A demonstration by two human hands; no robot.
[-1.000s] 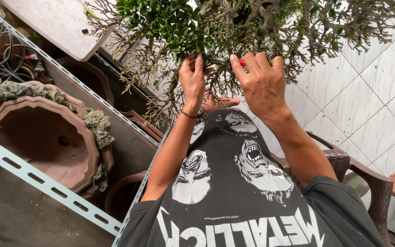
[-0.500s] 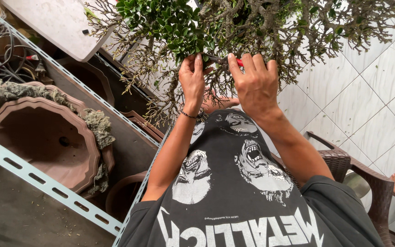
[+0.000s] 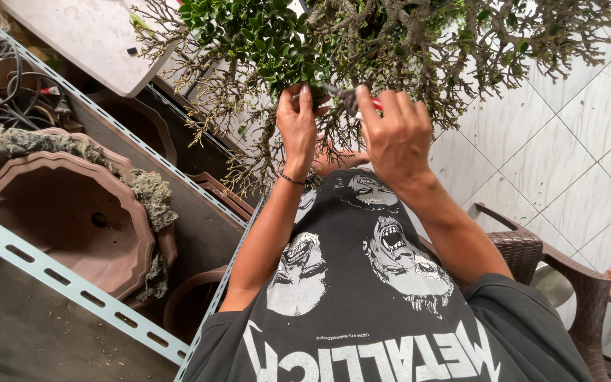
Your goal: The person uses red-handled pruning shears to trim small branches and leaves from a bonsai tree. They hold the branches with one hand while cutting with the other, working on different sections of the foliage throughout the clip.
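Left hand: your left hand (image 3: 297, 124) pinches a twig of the bonsai tree (image 3: 362, 42)
Right hand: your right hand (image 3: 395, 134) grips a red-handled tool (image 3: 362, 102); fingers curled
Pot: the brown pot (image 3: 72, 212), left of your left hand, holds nothing; moss (image 3: 146, 191) on rim

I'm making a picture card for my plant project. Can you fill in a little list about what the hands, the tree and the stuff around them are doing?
plant: small bushy tree, green leaves on one part, bare twigs elsewhere
left hand: raised into the twigs, pinching a branch
right hand: gripping a small red-handled cutting tool among the twigs
shelf side: scalloped brown clay pot with moss on its rim, on a metal rack
other side: white tiled floor, brown wicker chair
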